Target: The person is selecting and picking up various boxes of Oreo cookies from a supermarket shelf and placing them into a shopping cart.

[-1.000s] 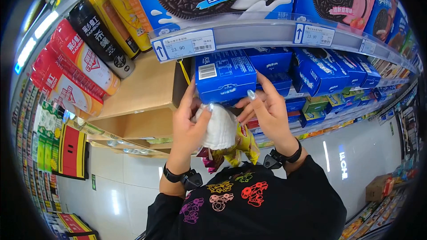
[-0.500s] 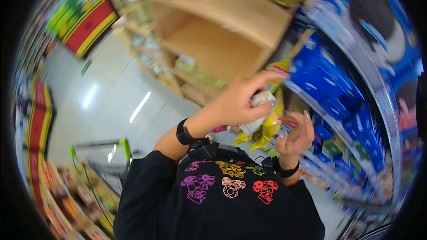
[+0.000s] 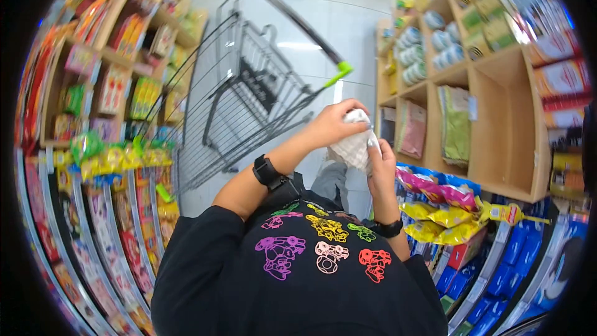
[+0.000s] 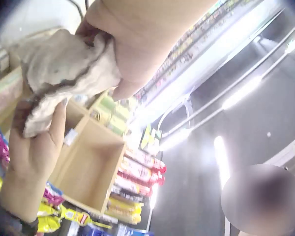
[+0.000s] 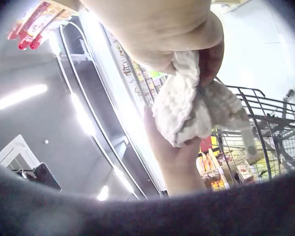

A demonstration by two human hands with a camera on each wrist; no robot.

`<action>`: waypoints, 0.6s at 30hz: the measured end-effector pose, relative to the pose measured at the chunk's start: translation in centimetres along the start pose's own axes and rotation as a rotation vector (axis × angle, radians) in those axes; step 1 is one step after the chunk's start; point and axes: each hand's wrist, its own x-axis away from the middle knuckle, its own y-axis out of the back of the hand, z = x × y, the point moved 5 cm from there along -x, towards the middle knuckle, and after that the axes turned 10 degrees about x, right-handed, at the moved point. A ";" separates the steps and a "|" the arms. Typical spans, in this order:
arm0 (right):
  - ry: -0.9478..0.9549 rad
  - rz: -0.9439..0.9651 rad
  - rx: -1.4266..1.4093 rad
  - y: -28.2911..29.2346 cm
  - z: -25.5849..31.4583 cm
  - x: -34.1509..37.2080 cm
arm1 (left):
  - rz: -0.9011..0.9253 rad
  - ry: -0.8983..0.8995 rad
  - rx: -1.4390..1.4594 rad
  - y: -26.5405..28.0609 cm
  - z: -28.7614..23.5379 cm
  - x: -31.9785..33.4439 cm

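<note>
"Can you read anything?"
"Not one word or number. The dark panel [image 3: 258,85] on the cart [image 3: 300,23] carries pale lettering, too blurred."
"The yellow hanging strip [image 3: 507,213] beside the snack bags [image 3: 449,218]?"
"A red label with light letters, too small."
"And the red-and-white cans [image 4: 140,169]?"
"Printed, but smeared."
"The blue boxes [image 3: 515,246]?"
"Pale marks on them, just as illegible."

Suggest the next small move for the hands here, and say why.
Probably ease the left hand and right hand apart to open out the cloth: both hold it, and it looks bunched and folded between them.
</note>
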 end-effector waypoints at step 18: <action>0.336 0.403 0.366 -25.6 -3.0 -2.3 | -0.621 0.214 0.547 22.4 8.4 23.1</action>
